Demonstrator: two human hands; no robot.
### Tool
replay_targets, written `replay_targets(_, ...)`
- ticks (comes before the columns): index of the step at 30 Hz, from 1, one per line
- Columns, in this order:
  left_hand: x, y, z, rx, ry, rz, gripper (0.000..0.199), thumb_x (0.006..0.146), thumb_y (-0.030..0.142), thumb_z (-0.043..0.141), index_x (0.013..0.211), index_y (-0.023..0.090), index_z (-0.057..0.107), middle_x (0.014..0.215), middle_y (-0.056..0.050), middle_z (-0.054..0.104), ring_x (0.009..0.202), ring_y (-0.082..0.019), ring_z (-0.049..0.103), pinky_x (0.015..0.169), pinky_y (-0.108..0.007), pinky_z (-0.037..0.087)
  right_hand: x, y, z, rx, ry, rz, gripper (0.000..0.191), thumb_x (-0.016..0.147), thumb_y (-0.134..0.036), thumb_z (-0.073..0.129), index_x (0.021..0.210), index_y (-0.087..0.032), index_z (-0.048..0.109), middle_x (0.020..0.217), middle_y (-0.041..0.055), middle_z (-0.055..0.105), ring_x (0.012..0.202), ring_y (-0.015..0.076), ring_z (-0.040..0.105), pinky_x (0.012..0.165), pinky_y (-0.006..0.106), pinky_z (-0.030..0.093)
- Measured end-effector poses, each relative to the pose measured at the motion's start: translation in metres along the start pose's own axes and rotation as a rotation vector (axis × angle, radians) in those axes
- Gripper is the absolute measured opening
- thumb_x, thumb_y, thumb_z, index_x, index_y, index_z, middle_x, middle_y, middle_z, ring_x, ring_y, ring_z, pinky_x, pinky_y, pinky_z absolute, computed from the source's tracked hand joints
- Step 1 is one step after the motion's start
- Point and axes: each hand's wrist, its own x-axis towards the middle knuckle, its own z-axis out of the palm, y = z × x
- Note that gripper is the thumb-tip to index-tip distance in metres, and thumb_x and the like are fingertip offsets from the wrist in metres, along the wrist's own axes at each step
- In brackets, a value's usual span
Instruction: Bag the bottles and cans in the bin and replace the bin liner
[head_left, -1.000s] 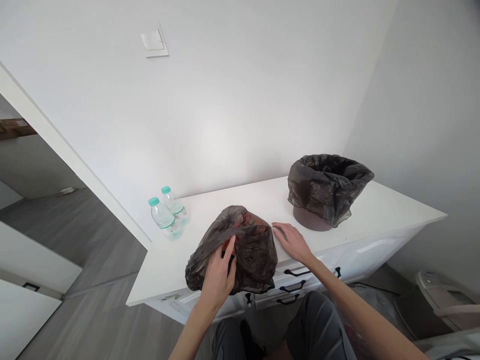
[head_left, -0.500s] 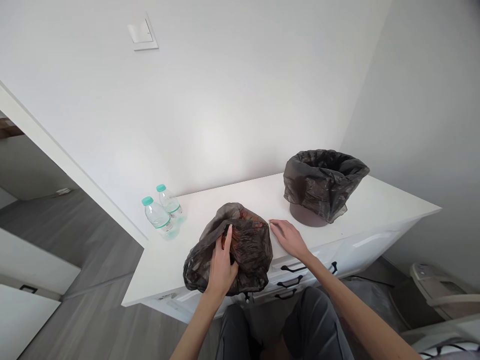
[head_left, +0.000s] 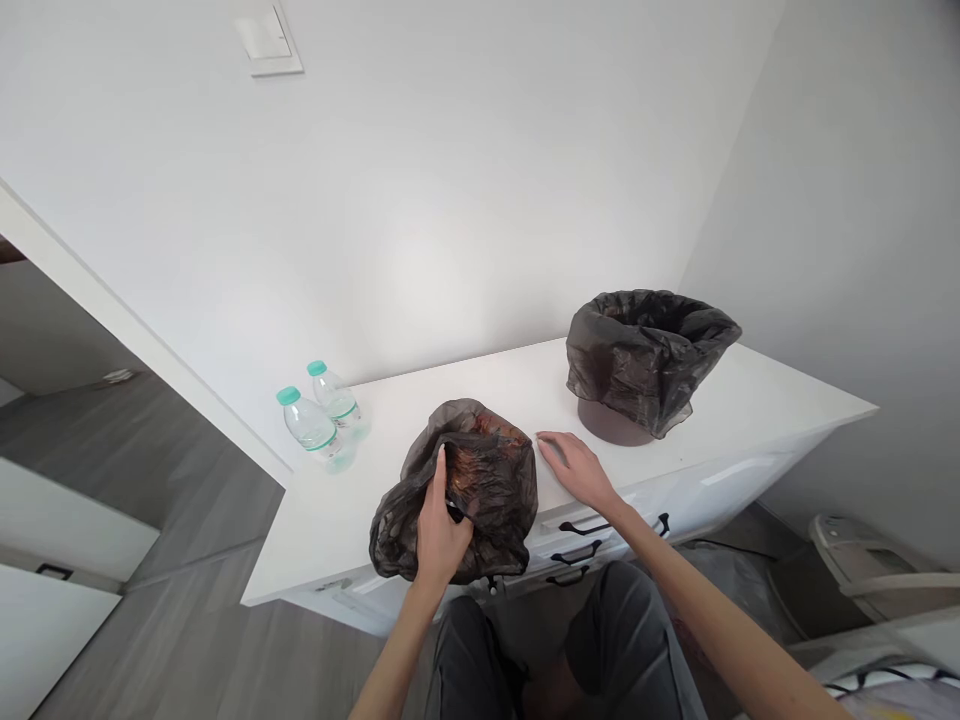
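Observation:
A dark, see-through plastic garbage bag (head_left: 495,490) with orange-brown contents showing through lies bunched at the cabinet's front edge. My left hand (head_left: 441,535) grips it at the mouth, index finger stretched upward and thumb apart from it; the other fingers are mostly hidden. Just right of this bag, my right hand (head_left: 576,468) rests on the white top with its fingers extended, holding nothing. Its fingertips are close to the bag; whether they touch it I cannot tell. Further right stands a brownish bin (head_left: 611,424) lined with another dark bag (head_left: 637,365), its mouth open.
Two clear bottles with teal caps, a front one (head_left: 309,425) and a rear one (head_left: 334,395), stand at the left of the white cabinet top (head_left: 337,520). Black drawer handles (head_left: 576,552) stick out below the front edge. A wall switch (head_left: 266,40) is above.
My left hand has shifted slightly left on the bag, its thumb and index finger further apart. The bag's mouth shows more orange-brown. My right hand stays nearly still; the view has tilted slightly.

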Motion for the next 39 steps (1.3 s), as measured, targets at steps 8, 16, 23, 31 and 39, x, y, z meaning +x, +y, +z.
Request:
replay_targets(8,0.0,0.0,0.0,-0.022,0.051,-0.03,0.099,0.087,0.018,0.061,0.17,0.032,0.01,0.168,-0.007,0.041,0.151,-0.031,0.045,0.118,-0.045,0.044,-0.032,-0.032,0.002,0.154,0.317,-0.11,0.033,0.104,-0.039,0.049,0.128,-0.02,0.059,0.135,0.0173,0.063,0.127,0.0294,0.059,0.099,0.048,0.053)
replay_targets(16,0.007,0.019,-0.024,0.154,-0.02,0.091,0.104,0.083,0.013,0.061,0.171,0.031,0.008,0.161,-0.012,0.051,0.14,-0.032,0.058,0.108,-0.042,0.05,-0.105,-0.124,0.027,0.098,-0.224,-0.674,0.033,0.097,-0.014,0.052,0.129,-0.021,0.058,0.129,0.0129,0.066,0.122,0.0258,0.062,0.104,0.046,0.054)
replay_targets(23,0.02,0.059,-0.063,0.523,-0.135,0.16,0.1,0.091,0.033,0.066,0.17,0.031,0.007,0.12,-0.01,0.074,0.1,-0.029,0.074,0.078,-0.035,0.055,-0.093,-0.13,0.056,0.043,-0.198,-0.497,0.053,0.092,-0.009,0.047,0.145,-0.017,0.045,0.141,0.017,0.058,0.136,0.0275,0.055,0.114,0.048,0.051)
replay_targets(31,0.015,0.084,-0.101,0.582,-0.142,0.214,0.1,0.092,0.038,0.066,0.17,0.03,0.005,0.117,-0.008,0.073,0.1,-0.029,0.072,0.074,-0.034,0.052,-0.069,-0.143,0.05,-0.151,-0.024,-0.215,0.058,0.093,-0.013,0.044,0.152,-0.014,0.039,0.145,0.0201,0.054,0.138,0.0319,0.053,0.115,0.05,0.048)
replay_targets(39,0.008,0.095,-0.116,0.372,-0.133,0.106,0.099,0.09,0.042,0.068,0.17,0.032,0.01,0.133,-0.008,0.071,0.111,-0.031,0.072,0.088,-0.039,0.056,-0.034,-0.138,0.02,-0.356,-0.153,-0.083,0.053,0.097,-0.015,0.045,0.15,-0.009,0.042,0.141,0.0216,0.058,0.131,0.0316,0.056,0.109,0.042,0.049)
